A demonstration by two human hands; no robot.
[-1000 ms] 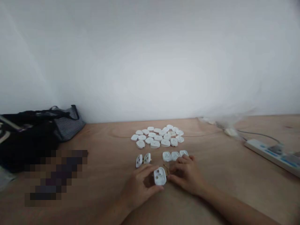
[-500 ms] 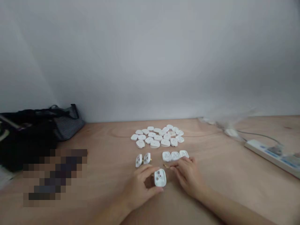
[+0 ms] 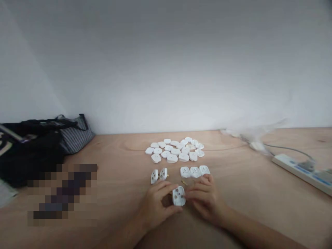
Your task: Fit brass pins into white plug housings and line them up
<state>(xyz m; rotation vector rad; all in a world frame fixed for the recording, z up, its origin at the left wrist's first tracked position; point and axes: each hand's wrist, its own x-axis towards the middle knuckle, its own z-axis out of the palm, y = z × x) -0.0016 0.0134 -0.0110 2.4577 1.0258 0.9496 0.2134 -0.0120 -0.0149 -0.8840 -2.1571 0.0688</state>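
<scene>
My left hand [image 3: 155, 205] grips a small white plug housing [image 3: 178, 196] just above the wooden table [image 3: 116, 162], its open face toward me. My right hand [image 3: 204, 197] is pinched against the housing's right side; what its fingertips hold is too small to see. A tiny brass pin [image 3: 184, 182] lies on the table just beyond the housing. Three open housings in a row [image 3: 195, 171] sit right beyond my right hand. Two more housings [image 3: 158, 175] stand on edge beyond my left hand. A cluster of several white plug covers [image 3: 176, 150] lies further back.
A black bag [image 3: 28, 152] with a striped pouch [image 3: 74, 136] sits at the far left by the wall. A white power strip [image 3: 298, 167] with a cable and a crumpled clear plastic bag [image 3: 255, 136] lie at the right. A pixelated patch covers the left front of the table.
My right hand pulled back from the table near the brass pin and closed in on the housing's right side. My left hand kept hold of the housing.
</scene>
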